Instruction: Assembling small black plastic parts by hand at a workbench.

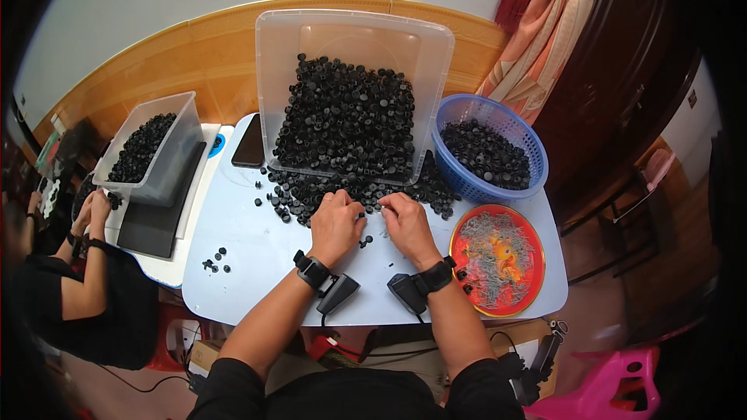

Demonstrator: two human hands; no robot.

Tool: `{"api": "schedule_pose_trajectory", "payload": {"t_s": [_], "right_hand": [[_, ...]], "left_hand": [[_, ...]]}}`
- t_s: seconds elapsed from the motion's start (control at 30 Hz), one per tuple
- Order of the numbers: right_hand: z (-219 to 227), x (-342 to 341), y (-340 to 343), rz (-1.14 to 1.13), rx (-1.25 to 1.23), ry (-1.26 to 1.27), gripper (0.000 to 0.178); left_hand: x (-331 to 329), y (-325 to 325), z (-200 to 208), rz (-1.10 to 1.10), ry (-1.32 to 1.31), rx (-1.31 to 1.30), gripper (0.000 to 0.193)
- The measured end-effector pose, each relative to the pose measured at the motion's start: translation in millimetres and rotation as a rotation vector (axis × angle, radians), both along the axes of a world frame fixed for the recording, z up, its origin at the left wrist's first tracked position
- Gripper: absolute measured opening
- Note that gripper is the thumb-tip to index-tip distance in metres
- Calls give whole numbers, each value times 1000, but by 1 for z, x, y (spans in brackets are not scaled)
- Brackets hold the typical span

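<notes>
A white table [233, 264] filled the middle of the frame. Upper centre, a clear bin [350, 41] tilted its opening toward the person; a bump could have sent more black caps [311, 190] sliding from the pile at its mouth. A blue basket [457, 167] of similar pieces stood right of centre. Below it, a red plate [540, 268] of grey pins [486, 253] lay near the table's edge, where a swing of the right forearm might have tipped it. At centre, the left hand [337, 220] was curled and the right hand [406, 224] pinched inward; whether either gripped a piece could not be told. Two small caps [366, 241] lay between the wrists, easily knocked away.
</notes>
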State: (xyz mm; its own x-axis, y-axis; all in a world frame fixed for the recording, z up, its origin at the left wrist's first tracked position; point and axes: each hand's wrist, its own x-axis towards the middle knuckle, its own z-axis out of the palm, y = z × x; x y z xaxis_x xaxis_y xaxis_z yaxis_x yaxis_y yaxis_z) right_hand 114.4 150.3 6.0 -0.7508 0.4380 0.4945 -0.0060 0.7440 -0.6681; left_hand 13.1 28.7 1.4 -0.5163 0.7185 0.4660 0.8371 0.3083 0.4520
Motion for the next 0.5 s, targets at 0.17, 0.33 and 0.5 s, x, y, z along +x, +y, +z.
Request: {"api": "schedule_pose_trajectory", "payload": {"t_s": [0.17,0.33,0.5], "right_hand": [[3,-2,-3,25,-128,17,14],[-2,-3,-2,66,-347,13,17],[-1,-3,-2,121,-614,38,18]], "left_hand": [[-6,-1,-3,-22,-41,123,20],[-12,-4,-5,-178,-653,258,22],[-9,-2,-1,-266,-553,345,23]]}}
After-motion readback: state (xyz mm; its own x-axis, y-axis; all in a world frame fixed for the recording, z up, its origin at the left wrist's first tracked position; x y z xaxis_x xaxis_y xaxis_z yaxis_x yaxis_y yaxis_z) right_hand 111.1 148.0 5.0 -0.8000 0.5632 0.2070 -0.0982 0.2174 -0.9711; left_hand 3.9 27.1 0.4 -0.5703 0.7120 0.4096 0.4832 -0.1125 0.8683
